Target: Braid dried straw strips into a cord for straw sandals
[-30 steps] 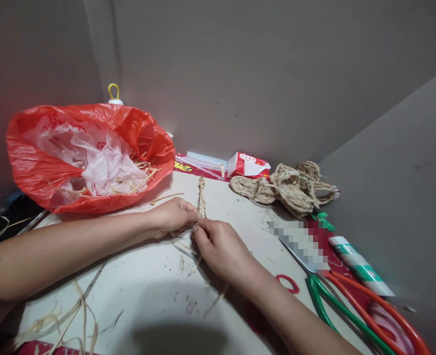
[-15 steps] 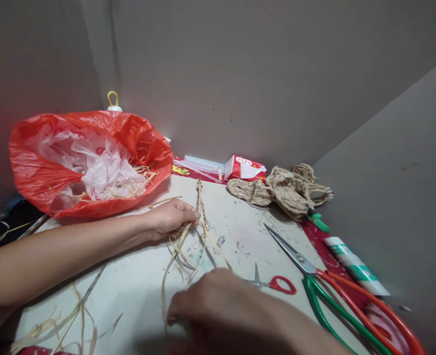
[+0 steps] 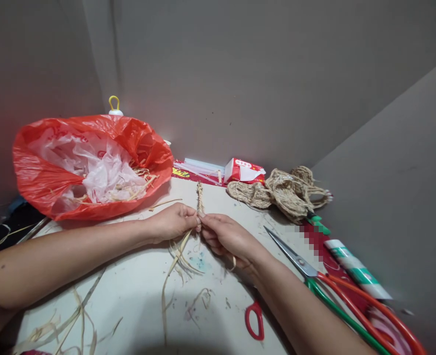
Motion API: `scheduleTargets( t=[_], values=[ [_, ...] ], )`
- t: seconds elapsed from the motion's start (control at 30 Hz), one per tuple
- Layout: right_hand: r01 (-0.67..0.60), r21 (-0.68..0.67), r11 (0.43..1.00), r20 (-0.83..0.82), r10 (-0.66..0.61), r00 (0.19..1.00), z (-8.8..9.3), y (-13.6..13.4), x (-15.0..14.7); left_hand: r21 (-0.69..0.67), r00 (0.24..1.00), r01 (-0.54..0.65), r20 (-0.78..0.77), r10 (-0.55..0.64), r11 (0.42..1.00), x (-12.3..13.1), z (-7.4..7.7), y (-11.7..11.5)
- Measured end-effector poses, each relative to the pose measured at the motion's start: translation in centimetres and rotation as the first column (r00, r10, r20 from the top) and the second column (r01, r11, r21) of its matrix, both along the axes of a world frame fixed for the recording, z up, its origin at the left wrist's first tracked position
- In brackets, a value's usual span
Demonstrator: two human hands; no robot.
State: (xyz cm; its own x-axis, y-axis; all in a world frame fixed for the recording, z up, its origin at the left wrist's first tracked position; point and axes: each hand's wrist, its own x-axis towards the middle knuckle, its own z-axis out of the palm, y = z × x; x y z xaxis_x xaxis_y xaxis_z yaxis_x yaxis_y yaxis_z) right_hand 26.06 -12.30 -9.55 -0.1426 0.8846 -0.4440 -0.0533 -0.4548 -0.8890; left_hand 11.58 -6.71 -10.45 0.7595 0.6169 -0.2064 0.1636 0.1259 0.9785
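Note:
A short braid of pale straw strands points away from me on the white board, its loose ends trailing toward me. My left hand is closed in a pinch at the braid's near end, with long loose strands hanging beneath it. My right hand meets it from the other side, thumb and finger pinched on the same spot. Both fingertips nearly touch and hide the point they grip. Beside my right forearm shows the red handle loop of small scissors; their blades are hidden.
A red plastic bag with straw scraps stands at left. Twine bundles and a red tissue pack lie at the back. Large shears with orange and green handles lie right, near a white-green roll. Loose strands lie front left.
My right hand has moved forward from the near side to meet my left hand at the braid. The small scissors have shifted toward me, leaving only a handle loop showing.

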Motion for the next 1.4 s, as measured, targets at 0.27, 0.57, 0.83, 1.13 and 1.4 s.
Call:
scheduleTargets(
  t=[0.27,0.57,0.83,1.13,1.4],
  values=[
    [-0.114,-0.031,0.993,-0.044,0.112,0.993,-0.5,0.9,1.4,-0.163,0.991,0.115,0.086,-0.102,0.98,-0.2,0.4,0.3],
    [-0.145,-0.007,0.989,-0.128,0.143,0.981,-0.5,1.0,2.1,-0.1,0.96,0.243,-0.118,-0.254,0.965,-1.8,2.5,3.0],
    [-0.131,0.012,0.991,-0.156,0.131,0.979,-0.7,1.1,2.1,0.163,0.826,0.323,-0.529,-0.194,0.932,-3.1,6.5,5.6],
    [-0.163,-0.038,0.986,-0.123,0.157,0.98,-1.2,0.8,1.8,0.587,0.659,0.43,-0.723,0.205,0.686,-5.2,14.1,5.6],
    [-0.215,-0.063,0.975,-0.104,0.208,0.973,-1.8,0.9,2.1,0.836,0.96,-0.023,-0.135,0.247,0.548,-4.2,20.1,4.1]
  ],
)
